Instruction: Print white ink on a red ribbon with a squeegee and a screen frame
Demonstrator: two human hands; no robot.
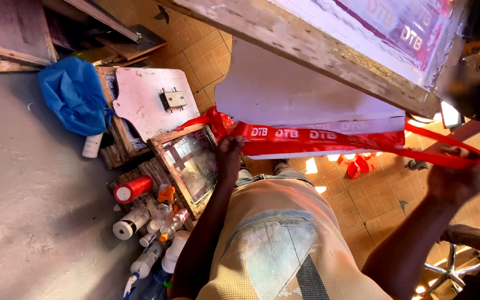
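A long red ribbon (318,139) with white printed letters lies stretched along the front edge of a white board (295,91). My left hand (229,155) pinches the ribbon near its left end, where the loose ribbon bunches up. My right hand (454,178) grips the ribbon's right end and holds it taut past the board's corner. Above the board tilts a wooden printing screen frame (306,41), lifted off the board.
Another wooden screen frame (190,164) leans on the tiled floor at left. Several bottles and a red-topped container (131,189) stand beside it. A blue cloth (73,91) and a white plate with a hinge (151,100) lie further back. More red ribbon (356,165) lies on the floor.
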